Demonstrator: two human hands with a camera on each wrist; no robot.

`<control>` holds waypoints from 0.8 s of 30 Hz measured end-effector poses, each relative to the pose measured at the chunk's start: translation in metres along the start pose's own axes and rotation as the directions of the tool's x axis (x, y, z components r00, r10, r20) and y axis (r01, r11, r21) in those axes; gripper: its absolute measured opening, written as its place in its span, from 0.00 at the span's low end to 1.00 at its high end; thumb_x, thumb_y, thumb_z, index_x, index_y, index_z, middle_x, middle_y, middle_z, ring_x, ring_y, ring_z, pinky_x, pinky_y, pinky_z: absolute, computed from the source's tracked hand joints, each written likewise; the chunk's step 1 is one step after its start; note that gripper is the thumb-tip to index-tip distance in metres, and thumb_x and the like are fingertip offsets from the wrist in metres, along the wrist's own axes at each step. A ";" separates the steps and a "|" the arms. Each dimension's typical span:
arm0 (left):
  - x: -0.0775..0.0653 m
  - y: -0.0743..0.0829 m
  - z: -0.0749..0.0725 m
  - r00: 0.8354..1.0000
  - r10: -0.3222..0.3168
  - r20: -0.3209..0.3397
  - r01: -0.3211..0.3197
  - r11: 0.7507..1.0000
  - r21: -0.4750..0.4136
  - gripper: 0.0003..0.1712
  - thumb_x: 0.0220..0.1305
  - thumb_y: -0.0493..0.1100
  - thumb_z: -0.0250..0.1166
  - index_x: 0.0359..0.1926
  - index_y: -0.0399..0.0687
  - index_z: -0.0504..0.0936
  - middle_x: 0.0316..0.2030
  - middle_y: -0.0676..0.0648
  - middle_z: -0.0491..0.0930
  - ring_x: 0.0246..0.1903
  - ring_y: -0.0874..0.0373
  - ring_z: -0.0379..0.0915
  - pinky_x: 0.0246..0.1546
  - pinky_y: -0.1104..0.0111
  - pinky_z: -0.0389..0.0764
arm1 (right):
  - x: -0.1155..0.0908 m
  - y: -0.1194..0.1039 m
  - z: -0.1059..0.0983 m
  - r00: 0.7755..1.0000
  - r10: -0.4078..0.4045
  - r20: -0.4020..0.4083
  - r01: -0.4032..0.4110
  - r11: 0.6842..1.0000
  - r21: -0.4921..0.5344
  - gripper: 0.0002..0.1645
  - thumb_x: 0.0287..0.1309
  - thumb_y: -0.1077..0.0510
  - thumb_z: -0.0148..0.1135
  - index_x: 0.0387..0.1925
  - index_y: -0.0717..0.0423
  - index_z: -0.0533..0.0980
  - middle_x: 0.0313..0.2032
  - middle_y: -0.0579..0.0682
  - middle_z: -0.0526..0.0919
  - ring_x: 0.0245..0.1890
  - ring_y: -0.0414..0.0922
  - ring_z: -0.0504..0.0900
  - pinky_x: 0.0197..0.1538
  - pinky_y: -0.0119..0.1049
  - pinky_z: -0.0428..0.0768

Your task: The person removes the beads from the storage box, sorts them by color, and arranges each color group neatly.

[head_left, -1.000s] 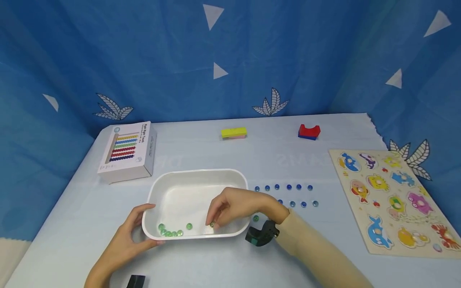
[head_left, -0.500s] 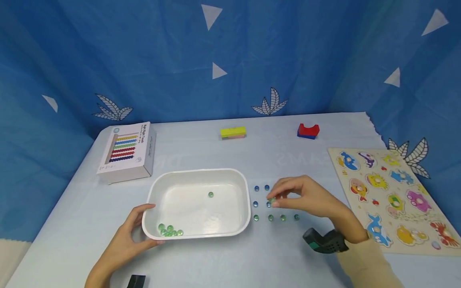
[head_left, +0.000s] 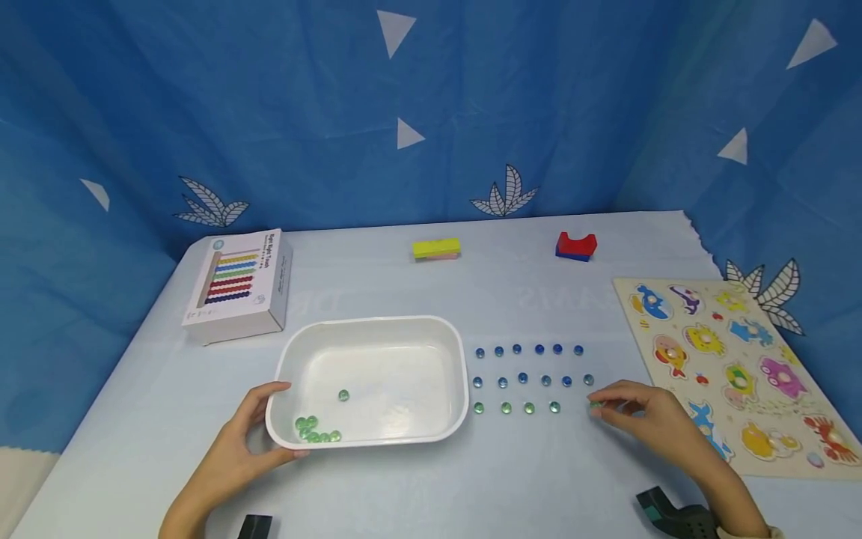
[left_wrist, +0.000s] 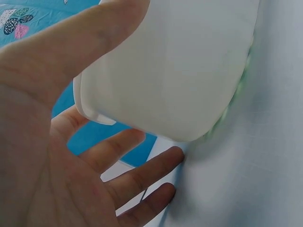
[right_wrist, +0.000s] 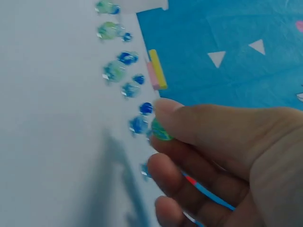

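Note:
My right hand [head_left: 656,423] pinches a green glass marble [right_wrist: 162,130] between thumb and forefinger, at the right end of the front row on the table. In that row lie several green marbles [head_left: 529,408]; behind it run two rows of blue marbles [head_left: 522,378]. My left hand [head_left: 232,449] grips the left front corner of a white tray [head_left: 377,320], thumb along its front wall and forefinger at the left rim. In the left wrist view the other fingers [left_wrist: 147,175] spread beside the tray's wall. Inside the tray, several green marbles [head_left: 312,436] cluster front left, with one [head_left: 343,395] apart.
A boxed bead toy [head_left: 236,288] stands at the back left. A yellow block [head_left: 436,248] on a pink one and a red block [head_left: 577,245] on a blue one sit at the back. A sea-animal puzzle board [head_left: 734,374] lies right, close to my right hand.
My right hand has gone from inside the tray, rightward across the rows, to the front row's right end with a green marble. One loose marble rolled left in the tray. The left hand stayed put.

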State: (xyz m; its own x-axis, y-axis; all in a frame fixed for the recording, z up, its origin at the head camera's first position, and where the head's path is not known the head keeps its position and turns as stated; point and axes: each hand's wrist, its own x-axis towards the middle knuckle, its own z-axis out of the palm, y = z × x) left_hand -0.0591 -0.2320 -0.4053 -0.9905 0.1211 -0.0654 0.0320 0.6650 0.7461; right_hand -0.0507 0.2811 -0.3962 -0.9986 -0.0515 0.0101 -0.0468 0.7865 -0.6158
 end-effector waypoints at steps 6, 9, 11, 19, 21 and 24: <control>0.000 0.001 0.000 1.000 -0.024 0.009 0.024 1.000 -0.009 0.52 0.35 0.50 0.76 0.62 0.64 0.57 0.59 0.41 0.69 0.55 0.42 0.64 0.50 0.39 0.59 | -0.002 0.001 0.026 0.995 -0.022 -0.096 0.029 0.997 0.068 0.08 0.45 0.54 0.68 0.32 0.44 0.82 0.31 0.41 0.82 0.27 0.28 0.73 0.30 0.24 0.74; 0.000 0.002 0.000 1.000 -0.029 0.008 0.029 1.000 -0.005 0.52 0.35 0.51 0.76 0.62 0.64 0.57 0.59 0.41 0.69 0.55 0.43 0.64 0.50 0.40 0.59 | -0.002 0.003 0.035 0.991 -0.019 -0.130 0.027 0.998 0.059 0.08 0.44 0.55 0.69 0.32 0.43 0.82 0.30 0.40 0.82 0.25 0.29 0.72 0.28 0.24 0.72; 0.000 0.002 0.000 1.000 -0.027 0.006 0.027 1.000 0.001 0.52 0.35 0.51 0.76 0.62 0.64 0.57 0.59 0.41 0.69 0.55 0.43 0.64 0.50 0.41 0.60 | 0.000 0.004 0.039 0.989 -0.022 -0.146 0.030 0.998 0.051 0.09 0.43 0.56 0.69 0.31 0.42 0.81 0.30 0.39 0.81 0.24 0.30 0.71 0.27 0.24 0.71; 0.001 0.001 -0.001 0.999 -0.034 0.011 0.034 0.999 0.007 0.52 0.36 0.51 0.75 0.62 0.64 0.56 0.60 0.41 0.68 0.55 0.44 0.65 0.49 0.40 0.60 | 0.002 0.004 0.044 0.982 -0.062 -0.180 0.069 0.997 0.029 0.12 0.41 0.60 0.70 0.32 0.43 0.81 0.27 0.38 0.77 0.22 0.31 0.68 0.24 0.24 0.69; 0.000 0.000 0.000 1.000 -0.026 0.007 0.026 1.000 0.004 0.52 0.36 0.51 0.76 0.62 0.64 0.57 0.59 0.42 0.69 0.54 0.54 0.66 0.49 0.41 0.61 | 0.002 0.004 0.044 0.981 -0.062 -0.183 0.067 0.997 0.024 0.13 0.41 0.60 0.70 0.32 0.44 0.81 0.27 0.38 0.77 0.21 0.31 0.68 0.23 0.24 0.68; 0.000 -0.002 0.000 1.000 0.002 -0.002 -0.002 1.000 -0.003 0.52 0.35 0.51 0.76 0.62 0.64 0.57 0.58 0.43 0.70 0.50 0.71 0.63 0.49 0.42 0.61 | 0.002 0.004 0.044 0.982 -0.054 -0.180 0.058 0.998 0.016 0.13 0.41 0.61 0.70 0.33 0.45 0.81 0.27 0.38 0.77 0.21 0.31 0.67 0.23 0.24 0.68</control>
State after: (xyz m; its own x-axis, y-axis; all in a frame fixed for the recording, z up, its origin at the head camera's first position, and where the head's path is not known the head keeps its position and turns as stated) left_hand -0.0590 -0.2329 -0.4069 -0.9907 0.1209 -0.0620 0.0339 0.6622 0.7485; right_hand -0.0519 0.2568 -0.4331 -0.9826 0.0172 0.1850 -0.1044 0.7724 -0.6265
